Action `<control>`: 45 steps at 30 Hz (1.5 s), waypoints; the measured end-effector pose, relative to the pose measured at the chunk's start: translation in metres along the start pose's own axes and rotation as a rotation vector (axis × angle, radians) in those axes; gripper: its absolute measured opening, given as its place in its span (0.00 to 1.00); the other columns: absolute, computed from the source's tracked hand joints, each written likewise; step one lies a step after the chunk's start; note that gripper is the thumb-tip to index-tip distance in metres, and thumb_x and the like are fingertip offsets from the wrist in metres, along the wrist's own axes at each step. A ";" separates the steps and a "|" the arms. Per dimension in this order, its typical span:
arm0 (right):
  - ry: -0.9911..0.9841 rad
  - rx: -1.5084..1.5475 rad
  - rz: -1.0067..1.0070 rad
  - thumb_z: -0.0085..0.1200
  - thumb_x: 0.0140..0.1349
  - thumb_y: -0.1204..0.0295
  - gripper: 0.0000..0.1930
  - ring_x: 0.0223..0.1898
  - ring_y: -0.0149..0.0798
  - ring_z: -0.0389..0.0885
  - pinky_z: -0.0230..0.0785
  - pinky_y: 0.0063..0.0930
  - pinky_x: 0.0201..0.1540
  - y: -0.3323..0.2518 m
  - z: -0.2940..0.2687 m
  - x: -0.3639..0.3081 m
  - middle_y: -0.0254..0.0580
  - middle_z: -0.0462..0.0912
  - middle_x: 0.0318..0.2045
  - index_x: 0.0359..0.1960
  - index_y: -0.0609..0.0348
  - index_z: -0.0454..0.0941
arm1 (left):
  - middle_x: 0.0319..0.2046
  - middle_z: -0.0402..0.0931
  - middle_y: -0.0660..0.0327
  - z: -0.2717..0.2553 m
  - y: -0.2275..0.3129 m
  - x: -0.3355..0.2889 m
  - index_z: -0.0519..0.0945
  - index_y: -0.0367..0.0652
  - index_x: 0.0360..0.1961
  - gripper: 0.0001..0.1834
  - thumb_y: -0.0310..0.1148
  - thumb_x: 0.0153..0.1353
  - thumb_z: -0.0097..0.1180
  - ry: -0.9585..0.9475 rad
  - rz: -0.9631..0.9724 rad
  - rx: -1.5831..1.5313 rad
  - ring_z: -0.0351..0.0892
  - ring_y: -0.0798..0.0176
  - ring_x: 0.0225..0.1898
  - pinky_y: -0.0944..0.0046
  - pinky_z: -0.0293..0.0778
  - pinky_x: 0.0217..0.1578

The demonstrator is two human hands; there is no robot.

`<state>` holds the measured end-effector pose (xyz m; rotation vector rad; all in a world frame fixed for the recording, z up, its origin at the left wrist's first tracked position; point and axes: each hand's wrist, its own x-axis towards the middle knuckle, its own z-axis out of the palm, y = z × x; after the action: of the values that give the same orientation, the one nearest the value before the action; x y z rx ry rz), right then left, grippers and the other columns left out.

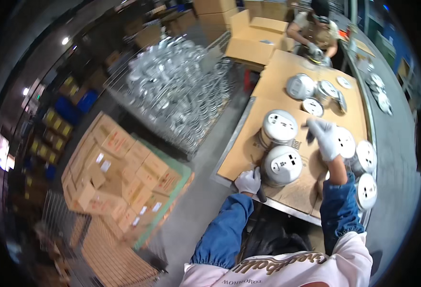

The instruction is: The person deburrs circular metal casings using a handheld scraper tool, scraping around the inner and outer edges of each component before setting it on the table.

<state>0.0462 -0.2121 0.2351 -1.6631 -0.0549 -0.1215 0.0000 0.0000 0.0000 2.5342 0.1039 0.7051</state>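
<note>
My left hand (248, 181), in a white glove, is closed around a dark-handled tool (260, 193) at the near edge of the cardboard-covered table (241, 153). Beside it stands a round silver pot (282, 165) with a white labelled bottom facing up. My right hand (325, 136), also gloved, reaches over the table and grips a small dark object I cannot identify, above another upturned pot (344, 142). A third pot (278, 127) stands just left of that hand. More pots (366, 157) line the right side.
A person (315, 31) in a brown vest works at the table's far end, near more pots (300, 86). Stacked metal lids fill a wire rack (177, 91) on the left. Cardboard boxes sit on a pallet (119, 167) lower left; open cartons (256, 40) stand behind the table.
</note>
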 end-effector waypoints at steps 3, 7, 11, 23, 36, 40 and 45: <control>-0.043 -0.182 0.182 0.54 0.59 0.63 0.15 0.12 0.21 0.66 0.57 0.16 0.15 0.010 -0.033 -0.053 0.30 0.73 0.11 0.22 0.61 0.80 | 0.13 0.74 0.54 0.008 0.020 0.009 0.75 0.45 0.09 0.23 0.46 0.56 0.51 0.129 -0.016 -0.001 0.75 0.49 0.17 0.51 0.69 0.19; 0.047 -0.296 0.418 0.54 0.58 0.61 0.19 0.11 0.21 0.64 0.56 0.20 0.15 0.075 -0.046 -0.151 0.29 0.71 0.09 0.15 0.62 0.78 | 0.13 0.73 0.52 0.003 0.007 0.000 0.74 0.44 0.09 0.22 0.44 0.56 0.52 0.117 0.029 -0.035 0.74 0.48 0.17 0.50 0.68 0.19; 0.145 -0.421 0.506 0.54 0.57 0.61 0.18 0.13 0.22 0.66 0.60 0.23 0.18 0.123 -0.052 -0.201 0.33 0.73 0.10 0.18 0.64 0.80 | 0.15 0.74 0.50 0.001 0.007 0.000 0.74 0.42 0.10 0.23 0.44 0.57 0.51 0.091 0.046 -0.044 0.74 0.47 0.18 0.49 0.68 0.20; 0.172 -1.056 0.170 0.52 0.54 0.55 0.20 0.17 0.49 0.76 0.68 0.41 0.22 0.180 -0.031 -0.219 0.44 0.76 0.13 0.10 0.52 0.76 | 0.14 0.71 0.47 0.005 -0.004 -0.006 0.74 0.38 0.11 0.27 0.47 0.60 0.49 0.085 0.037 -0.051 0.72 0.41 0.19 0.46 0.64 0.21; 0.370 -1.070 -0.201 0.55 0.52 0.61 0.20 0.10 0.46 0.71 0.60 0.40 0.14 0.198 -0.030 -0.224 0.42 0.70 0.08 0.06 0.52 0.68 | 0.13 0.69 0.45 0.011 -0.010 -0.006 0.72 0.35 0.11 0.26 0.44 0.60 0.49 0.062 0.024 -0.139 0.69 0.40 0.17 0.45 0.60 0.20; 0.364 -1.060 -0.215 0.51 0.55 0.60 0.21 0.11 0.46 0.71 0.60 0.40 0.15 0.192 -0.030 -0.226 0.42 0.71 0.08 0.06 0.51 0.70 | 0.13 0.68 0.44 0.009 -0.008 -0.004 0.73 0.35 0.12 0.26 0.43 0.61 0.48 0.064 0.005 -0.168 0.68 0.39 0.17 0.44 0.59 0.20; 0.338 -1.038 -0.218 0.50 0.56 0.60 0.20 0.12 0.47 0.72 0.61 0.39 0.16 0.186 -0.029 -0.231 0.42 0.72 0.09 0.07 0.51 0.72 | 0.14 0.70 0.43 0.006 -0.008 -0.005 0.74 0.34 0.13 0.27 0.45 0.62 0.47 0.096 -0.040 -0.189 0.70 0.38 0.18 0.45 0.60 0.20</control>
<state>-0.1647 -0.2502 0.0272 -2.6397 0.1038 -0.6850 -0.0007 0.0038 -0.0106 2.3129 0.1151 0.7819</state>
